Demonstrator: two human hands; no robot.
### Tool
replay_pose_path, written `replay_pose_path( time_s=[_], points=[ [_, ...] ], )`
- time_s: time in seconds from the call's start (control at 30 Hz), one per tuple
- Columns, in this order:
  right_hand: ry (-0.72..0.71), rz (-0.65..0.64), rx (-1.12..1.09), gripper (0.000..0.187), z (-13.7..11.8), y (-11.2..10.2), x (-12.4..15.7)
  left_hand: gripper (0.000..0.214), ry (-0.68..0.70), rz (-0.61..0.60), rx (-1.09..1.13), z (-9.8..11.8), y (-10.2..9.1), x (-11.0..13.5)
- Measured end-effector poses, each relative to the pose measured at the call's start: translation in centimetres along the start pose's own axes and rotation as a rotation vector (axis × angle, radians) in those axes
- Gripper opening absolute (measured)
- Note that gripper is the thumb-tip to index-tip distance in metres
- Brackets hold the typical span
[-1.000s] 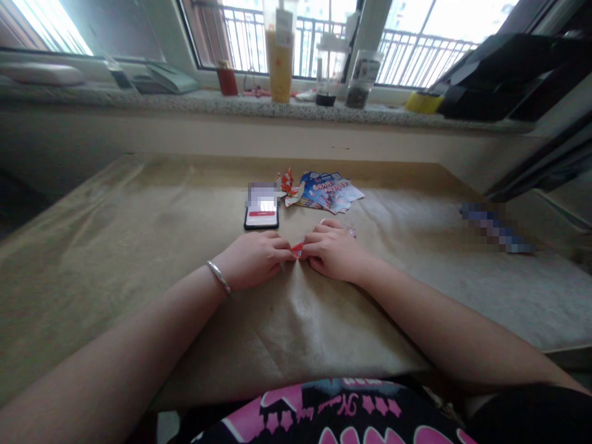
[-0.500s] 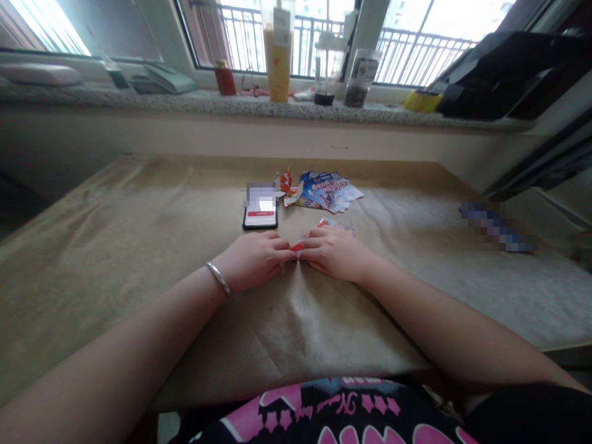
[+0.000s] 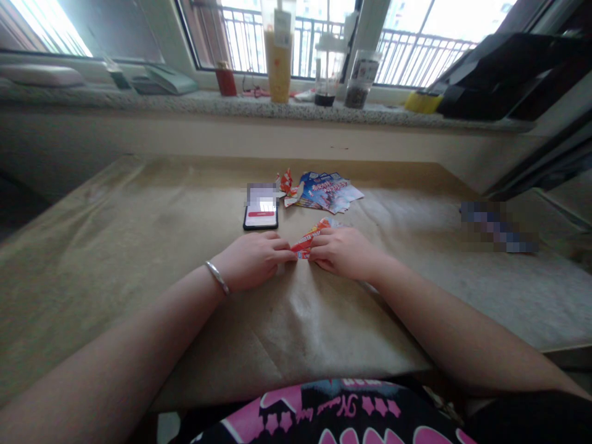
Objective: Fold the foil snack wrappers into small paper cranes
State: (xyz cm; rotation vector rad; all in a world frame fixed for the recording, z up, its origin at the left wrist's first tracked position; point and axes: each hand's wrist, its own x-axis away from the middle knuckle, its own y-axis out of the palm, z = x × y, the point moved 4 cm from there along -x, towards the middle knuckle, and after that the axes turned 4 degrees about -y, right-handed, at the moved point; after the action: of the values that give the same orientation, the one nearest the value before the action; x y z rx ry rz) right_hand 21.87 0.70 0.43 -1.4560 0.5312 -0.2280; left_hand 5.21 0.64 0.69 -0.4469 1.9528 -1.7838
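2 hands at work: L hand [image 3: 252,259] & R hand [image 3: 345,253], fingers of both pinched shut on 1 small red printed paper piece [image 3: 309,240] lying btwn them on the brown paper-covered surface [image 3: 139,246], w/ 1 black smartphone [image 3: 261,216] just behind, then 1 red folded paper scrap [image 3: 287,180] beside a blue leaflet pile [image 3: 329,190], sheet count unclear.

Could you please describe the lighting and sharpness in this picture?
Head view: windows blown out by backlight, table dimmer; left hand and right hand, pinching the red paper, fairly sharp; wide-angle bending bows the sill; pixelated patches on the phone and at far right.
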Motion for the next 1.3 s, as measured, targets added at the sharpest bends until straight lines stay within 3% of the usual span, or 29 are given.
replay_pose_path(
  time_s=[0.23,0.43,0.77,1.3],
  points=[
    [-0.014,0.082,0.049,0.023,0.5,0.7,0.3,0.033,0.006,0.043,0.056,-0.3,0.2,0.1],
    [-0.034,0.018,0.018,0.025,0.7,0.6,0.1,0.036,0.006,0.054,0.025,-0.1,0.3,0.0],
    [0.028,-0.001,0.046,0.024,1.3,0.5,1.0,0.038,-0.041,-0.060,0.140,-0.5,0.3,0.4],
    [0.134,-0.045,0.083,0.020,2.3,-0.2,1.9,0.036,-0.065,-0.077,0.164,-0.8,0.0,0.5]
  ],
)
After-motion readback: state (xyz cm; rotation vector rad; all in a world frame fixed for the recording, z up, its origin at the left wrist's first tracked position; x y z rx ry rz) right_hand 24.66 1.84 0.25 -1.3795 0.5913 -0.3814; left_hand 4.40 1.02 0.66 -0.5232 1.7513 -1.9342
